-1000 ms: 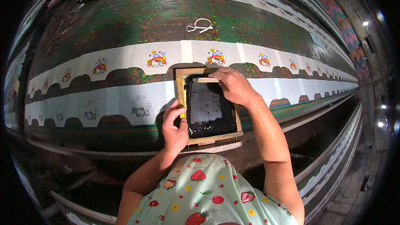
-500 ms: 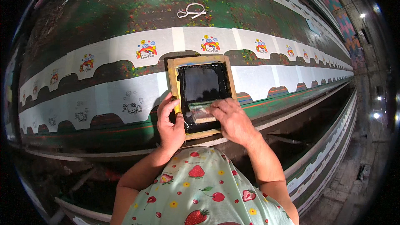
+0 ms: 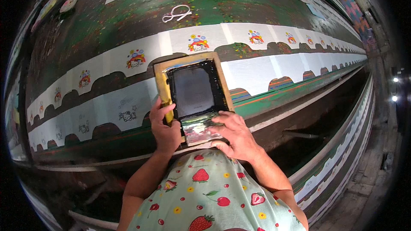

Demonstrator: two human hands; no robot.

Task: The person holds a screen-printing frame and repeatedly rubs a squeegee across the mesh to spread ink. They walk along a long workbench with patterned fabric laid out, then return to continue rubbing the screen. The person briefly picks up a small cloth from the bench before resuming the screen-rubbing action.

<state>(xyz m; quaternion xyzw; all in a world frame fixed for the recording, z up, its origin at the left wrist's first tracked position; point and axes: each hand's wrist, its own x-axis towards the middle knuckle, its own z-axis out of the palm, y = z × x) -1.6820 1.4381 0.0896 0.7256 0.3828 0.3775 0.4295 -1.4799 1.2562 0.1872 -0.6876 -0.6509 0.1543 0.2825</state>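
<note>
A wooden-framed printing screen [image 3: 195, 89], its inside rimmed with black ink, lies over the near row of white fabric pieces [image 3: 252, 75], some bearing black outline prints. My left hand [image 3: 165, 126] is closed on the frame's yellow left side. At the screen's near end a paint-stained squeegee [image 3: 197, 128] leans toward my body, gripped by my right hand [image 3: 233, 134], its fingers on the upper face and thumb at the lower edge. A row of pieces with colourful rainbow prints [image 3: 175, 42] runs just beyond the screen.
A white looped strap [image 3: 176, 13] lies on the paint-spattered green table [image 3: 120, 21], with further printed rows along its far side and a round dish [image 3: 68, 3] at the upper left. A pale rail [image 3: 269, 124] edges the table near me; more racks [image 3: 342, 154] run at the right.
The squeegee went from the screen's far end to its near end with my right hand and now lies tilted over the near edge. My left hand stays on the frame. The view has shifted.
</note>
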